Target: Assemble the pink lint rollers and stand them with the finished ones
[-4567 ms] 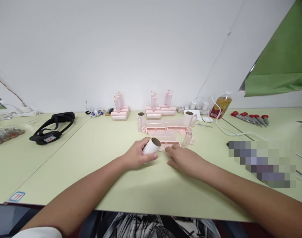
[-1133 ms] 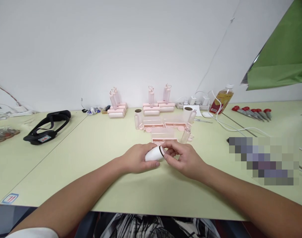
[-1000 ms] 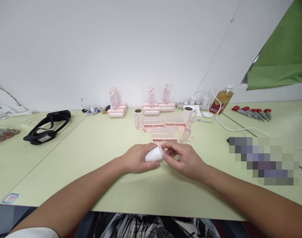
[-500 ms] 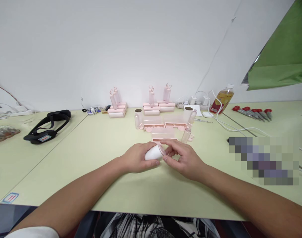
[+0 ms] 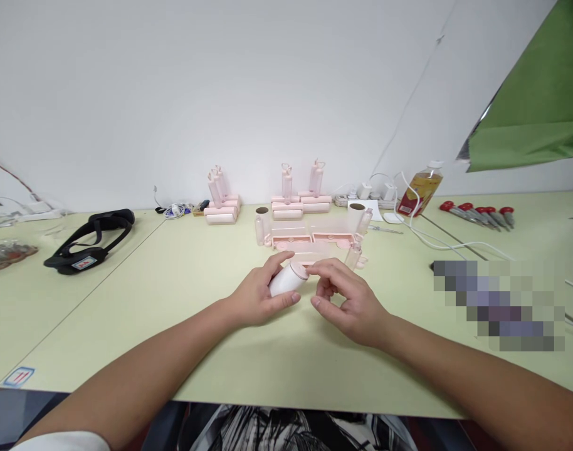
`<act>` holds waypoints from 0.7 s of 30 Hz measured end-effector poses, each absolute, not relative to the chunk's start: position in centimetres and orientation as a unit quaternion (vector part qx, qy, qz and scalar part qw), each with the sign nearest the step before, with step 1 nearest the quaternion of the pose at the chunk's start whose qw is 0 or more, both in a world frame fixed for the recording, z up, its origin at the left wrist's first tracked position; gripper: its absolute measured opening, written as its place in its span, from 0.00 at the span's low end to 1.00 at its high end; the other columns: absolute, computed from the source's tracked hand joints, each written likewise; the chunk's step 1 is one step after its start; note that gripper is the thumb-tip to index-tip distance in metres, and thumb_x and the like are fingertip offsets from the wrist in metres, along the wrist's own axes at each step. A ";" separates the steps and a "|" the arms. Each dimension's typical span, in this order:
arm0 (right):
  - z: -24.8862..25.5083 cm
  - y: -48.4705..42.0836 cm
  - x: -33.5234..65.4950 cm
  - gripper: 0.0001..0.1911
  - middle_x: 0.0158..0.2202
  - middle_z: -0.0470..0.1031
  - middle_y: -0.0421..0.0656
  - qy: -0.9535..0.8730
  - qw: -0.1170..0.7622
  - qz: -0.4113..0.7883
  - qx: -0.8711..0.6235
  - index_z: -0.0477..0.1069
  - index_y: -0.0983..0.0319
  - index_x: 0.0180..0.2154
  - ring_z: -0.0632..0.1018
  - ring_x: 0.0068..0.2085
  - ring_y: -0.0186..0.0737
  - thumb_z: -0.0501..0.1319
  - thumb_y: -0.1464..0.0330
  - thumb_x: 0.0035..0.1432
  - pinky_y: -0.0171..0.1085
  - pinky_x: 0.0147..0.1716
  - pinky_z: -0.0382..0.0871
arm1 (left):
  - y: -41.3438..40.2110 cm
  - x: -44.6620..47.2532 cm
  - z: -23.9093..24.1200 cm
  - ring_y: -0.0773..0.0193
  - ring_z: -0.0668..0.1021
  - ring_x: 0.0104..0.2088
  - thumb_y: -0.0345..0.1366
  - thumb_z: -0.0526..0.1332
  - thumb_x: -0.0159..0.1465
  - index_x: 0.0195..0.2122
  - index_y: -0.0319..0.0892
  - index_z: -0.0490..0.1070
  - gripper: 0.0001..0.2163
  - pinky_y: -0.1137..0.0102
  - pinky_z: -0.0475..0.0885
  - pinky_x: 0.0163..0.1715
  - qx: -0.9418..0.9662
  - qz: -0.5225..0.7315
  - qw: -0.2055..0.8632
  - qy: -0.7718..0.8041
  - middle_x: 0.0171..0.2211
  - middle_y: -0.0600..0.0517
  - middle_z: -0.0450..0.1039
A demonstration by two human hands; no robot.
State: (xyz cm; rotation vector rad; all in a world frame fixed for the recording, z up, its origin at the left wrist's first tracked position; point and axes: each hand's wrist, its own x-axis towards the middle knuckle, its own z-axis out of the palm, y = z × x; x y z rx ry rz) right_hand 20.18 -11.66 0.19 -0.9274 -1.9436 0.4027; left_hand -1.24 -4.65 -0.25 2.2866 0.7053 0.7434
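Roll and cap, held above the table. The roll, white, lies tilted in the left hand, its capped end raised and pointing to the right; the thumb and fingers are wrapped around its sides. The cap, pink, sits on that upper end. The right hand is just to the right of the roll: thumb and index finger stand moderately apart, the other fingers curled, with the index fingertip at the rim of the cap; whether it touches cannot be told. Beyond the roll are open cases, pink with clear lids, the nearest partly hidden by the hands. Two upright tubes flank them. Farther beyond the roll, closed boxes bear pink bottles. Well left of the roll is a black headset; well to its right, a drink bottle. All rest on the table.
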 end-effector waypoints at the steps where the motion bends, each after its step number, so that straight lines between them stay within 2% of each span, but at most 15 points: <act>1: 0.2 -11.7 20.2 0.20 0.45 0.66 0.46 -0.789 0.457 0.164 -0.377 0.64 0.56 0.53 0.73 0.32 0.33 0.58 0.73 0.59 0.36 0.31 0.73 | -4.6 -1.3 -0.3 0.62 0.75 0.34 0.45 0.61 0.62 0.65 0.46 0.47 0.34 0.69 0.68 0.33 0.870 0.284 0.307 0.260 0.42 0.49 0.73; 6: 0.2 -11.7 20.1 0.20 0.45 0.66 0.46 -0.786 0.461 0.155 -0.381 0.64 0.56 0.53 0.73 0.32 0.32 0.58 0.73 0.59 0.36 0.30 0.72 | -4.4 -1.4 -0.7 0.59 0.74 0.42 0.44 0.59 0.63 0.63 0.47 0.51 0.29 0.66 0.69 0.39 0.881 0.312 0.268 0.234 0.51 0.45 0.69; 10: 0.3 -11.7 20.2 0.19 0.44 0.66 0.46 -0.783 0.459 0.161 -0.387 0.64 0.56 0.53 0.73 0.32 0.33 0.58 0.72 0.59 0.36 0.30 0.72 | -4.4 -1.4 -0.6 0.58 0.74 0.44 0.44 0.58 0.64 0.62 0.47 0.52 0.27 0.66 0.69 0.41 0.880 0.304 0.276 0.237 0.51 0.46 0.68; 16: 0.0 -11.7 20.2 0.19 0.44 0.67 0.46 -0.777 0.456 0.173 -0.399 0.63 0.56 0.53 0.72 0.32 0.33 0.58 0.72 0.59 0.37 0.31 0.72 | -4.6 -1.3 -0.3 0.61 0.74 0.38 0.44 0.57 0.64 0.60 0.46 0.53 0.25 0.68 0.68 0.37 0.881 0.292 0.291 0.232 0.47 0.47 0.69; 21: -0.2 -11.7 20.2 0.23 0.45 0.67 0.45 -0.752 0.469 0.193 -0.422 0.59 0.54 0.55 0.72 0.32 0.33 0.58 0.72 0.59 0.36 0.30 0.72 | -4.7 -1.4 -0.2 0.63 0.72 0.33 0.45 0.57 0.64 0.60 0.45 0.53 0.25 0.69 0.67 0.33 0.879 0.282 0.301 0.238 0.42 0.49 0.70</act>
